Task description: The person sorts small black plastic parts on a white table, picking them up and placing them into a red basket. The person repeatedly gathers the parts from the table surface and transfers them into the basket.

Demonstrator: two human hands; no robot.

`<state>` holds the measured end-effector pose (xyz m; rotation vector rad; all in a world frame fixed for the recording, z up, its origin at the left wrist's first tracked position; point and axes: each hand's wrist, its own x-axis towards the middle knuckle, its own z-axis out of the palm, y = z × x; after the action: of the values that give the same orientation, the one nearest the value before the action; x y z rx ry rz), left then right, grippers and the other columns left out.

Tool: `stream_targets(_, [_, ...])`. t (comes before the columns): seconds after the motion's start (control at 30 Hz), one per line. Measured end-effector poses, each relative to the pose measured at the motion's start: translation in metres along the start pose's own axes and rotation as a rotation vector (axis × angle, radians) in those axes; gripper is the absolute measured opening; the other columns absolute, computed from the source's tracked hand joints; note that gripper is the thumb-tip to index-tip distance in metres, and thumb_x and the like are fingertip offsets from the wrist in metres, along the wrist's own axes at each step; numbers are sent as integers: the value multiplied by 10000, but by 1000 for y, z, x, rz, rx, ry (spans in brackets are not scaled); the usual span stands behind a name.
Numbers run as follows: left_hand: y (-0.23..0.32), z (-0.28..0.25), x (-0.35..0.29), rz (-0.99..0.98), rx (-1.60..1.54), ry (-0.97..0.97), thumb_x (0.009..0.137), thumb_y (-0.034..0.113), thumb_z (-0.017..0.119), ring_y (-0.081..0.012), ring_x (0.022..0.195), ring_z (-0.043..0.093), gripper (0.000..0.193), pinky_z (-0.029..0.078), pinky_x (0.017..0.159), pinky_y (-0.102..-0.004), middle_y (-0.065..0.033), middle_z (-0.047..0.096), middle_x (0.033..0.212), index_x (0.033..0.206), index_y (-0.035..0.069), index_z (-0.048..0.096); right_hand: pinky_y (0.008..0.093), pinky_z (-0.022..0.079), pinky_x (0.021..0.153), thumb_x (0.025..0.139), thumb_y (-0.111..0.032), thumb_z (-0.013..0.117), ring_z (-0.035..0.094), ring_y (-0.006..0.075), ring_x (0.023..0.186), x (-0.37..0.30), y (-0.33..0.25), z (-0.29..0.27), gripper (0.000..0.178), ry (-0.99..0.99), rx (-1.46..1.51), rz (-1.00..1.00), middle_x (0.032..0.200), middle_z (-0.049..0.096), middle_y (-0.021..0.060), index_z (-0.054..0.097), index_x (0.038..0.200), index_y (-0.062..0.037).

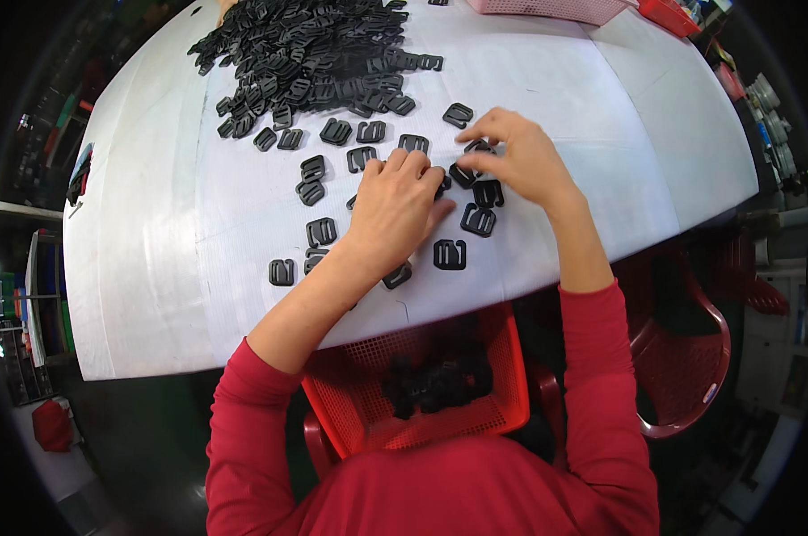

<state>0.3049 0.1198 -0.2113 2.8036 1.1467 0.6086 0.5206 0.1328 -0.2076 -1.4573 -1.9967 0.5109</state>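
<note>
Black plastic strap buckles, flat with slots, lie scattered over the white table. My left hand (pixel 395 204) is among them, palm down with fingers bent and bunched. A dark buckle edge (pixel 442 182) shows between its fingers and thumb; the fingertips are partly hidden. To its right, my right hand (pixel 520 161) has thumb and index finger apart above a small group of buckles. One buckle (pixel 462 175) lies by its thumb tip, and another buckle (pixel 488 194) is just under the hand. Nearer the table edge are a buckle (pixel 478 220) and another buckle (pixel 450 255).
A large heap of black buckles (pixel 306 54) covers the far left of the table (pixel 145 223). Below the near edge, a red plastic basket (pixel 516 384) holds dark pieces. A pink basket (pixel 556 7) sits at the far side. A dark red chair (pixel 690 357) stands at the right.
</note>
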Motion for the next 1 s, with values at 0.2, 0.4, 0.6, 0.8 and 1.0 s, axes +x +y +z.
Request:
stream_targets(0.2, [-13, 1, 13, -261, -428, 31, 853, 145, 695, -287, 786, 638, 213, 499, 736, -392, -101, 712, 834, 1037, 38, 696, 390, 434, 825, 777, -246, 749, 647, 211, 853, -23, -27, 14, 170, 70, -433, -134, 861, 676, 20, 749, 922, -157])
stream_targets(0.4, [-14, 6, 9, -114, -222, 181, 875, 153, 691, -265, 891, 643, 197, 511, 774, -343, -114, 684, 1023, 1048, 58, 695, 356, 474, 793, 818, -164, 701, 654, 230, 845, -11, -30, 12, 170, 136, -145, 109, 880, 689, 47, 737, 968, -93])
stream_targets(0.6, [-31, -28, -21, -209, -273, 306, 861, 69, 702, -229, 892, 645, 181, 514, 795, -331, -97, 682, 1061, 1041, 59, 709, 329, 507, 802, 817, -98, 687, 646, 231, 936, -31, -20, -2, 221, 67, -120, 27, 1033, 690, 72, 734, 1030, -69])
stream_targets(0.8, [-58, -45, -54, -466, -435, 376, 890, 38, 647, -191, 854, 633, 163, 492, 779, -303, -78, 689, 987, 1035, 63, 715, 318, 511, 802, 816, -55, 684, 636, 244, 946, -68, -12, 2, 209, 95, -129, -138, 1038, 697, 75, 733, 1020, -56])
stream_targets(1.0, [-57, -38, -55, -429, -480, 442, 898, 39, 640, -150, 811, 623, 179, 480, 734, -283, -60, 694, 955, 1052, 76, 722, 369, 508, 819, 856, -86, 673, 648, 279, 901, -72, -25, 0, 167, 203, 59, 248, 1005, 706, 102, 725, 1011, -53])
